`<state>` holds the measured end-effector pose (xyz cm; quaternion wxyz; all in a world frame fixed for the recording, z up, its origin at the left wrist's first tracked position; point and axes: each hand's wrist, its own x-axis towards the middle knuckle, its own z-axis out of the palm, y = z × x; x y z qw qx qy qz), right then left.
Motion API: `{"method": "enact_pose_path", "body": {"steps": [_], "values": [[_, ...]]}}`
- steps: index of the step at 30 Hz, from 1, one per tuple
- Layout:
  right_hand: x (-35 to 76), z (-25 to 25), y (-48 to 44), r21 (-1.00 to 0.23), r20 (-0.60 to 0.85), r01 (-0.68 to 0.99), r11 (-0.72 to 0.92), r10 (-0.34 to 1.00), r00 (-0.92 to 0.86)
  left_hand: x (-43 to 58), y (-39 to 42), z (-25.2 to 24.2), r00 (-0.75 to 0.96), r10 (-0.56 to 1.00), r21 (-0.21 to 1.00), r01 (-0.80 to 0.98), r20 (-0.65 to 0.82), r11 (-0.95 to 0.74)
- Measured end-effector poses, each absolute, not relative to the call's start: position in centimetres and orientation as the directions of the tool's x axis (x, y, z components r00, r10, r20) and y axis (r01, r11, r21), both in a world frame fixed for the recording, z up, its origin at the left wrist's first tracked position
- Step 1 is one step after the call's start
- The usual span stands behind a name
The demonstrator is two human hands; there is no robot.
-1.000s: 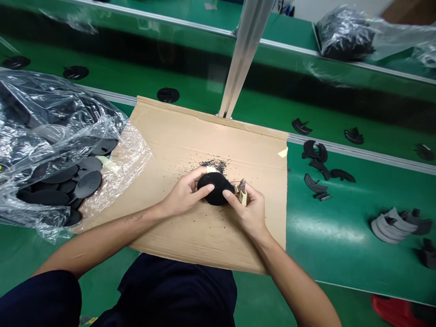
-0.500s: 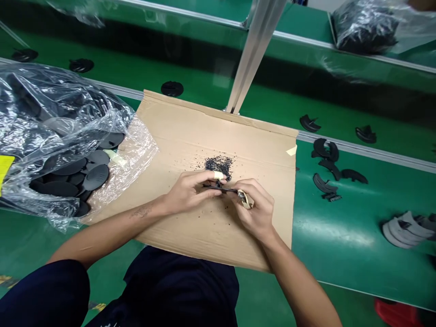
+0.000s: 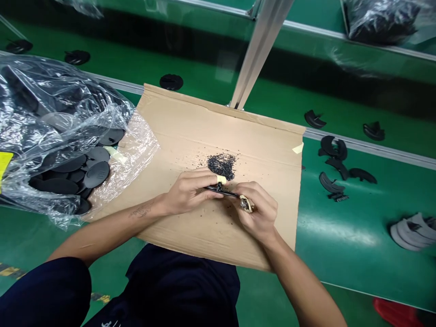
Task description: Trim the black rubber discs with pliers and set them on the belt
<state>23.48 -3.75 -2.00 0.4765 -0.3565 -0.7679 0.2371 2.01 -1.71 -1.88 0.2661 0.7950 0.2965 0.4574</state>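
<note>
Above the cardboard sheet [image 3: 177, 122], my left hand [image 3: 192, 190] pinches a thin black plastic disc [image 3: 221, 190], seen nearly edge-on with a small raised piece on top. Pale tape is wrapped round one of that hand's fingertips. My right hand [image 3: 257, 209] is closed at the disc's right end, around a small tool [image 3: 245, 204] with a pale, tape-like wrapping and a shiny part. Its working tip is hidden, so its kind is unclear. Just beyond the hands lies a heap of black plastic shavings [image 3: 221, 165].
At left, a clear plastic bag [image 3: 68, 104] spills several black discs [image 3: 97, 175] onto the cardboard. Curved black pieces [image 3: 330, 181] lie on the green table [image 3: 340, 236] at right, near stacked grey curved parts [image 3: 410, 234]. A metal post [image 3: 259, 54] rises behind the cardboard.
The view has shifted slightly. Both hands keep their grips at nearly the same spot, and the black disc's edge now shows more clearly between them.
</note>
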Motion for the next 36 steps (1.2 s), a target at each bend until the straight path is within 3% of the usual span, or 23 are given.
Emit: {"method": "enact_pose_path", "body": {"steps": [36], "values": [[23.20,-1.97,-3.65,-0.680,0.574,0.336,0.652,0.758,-0.309,2.15,-2.04,-2.00,0.326,0.714,0.679,0.233,0.620,-0.696]]}}
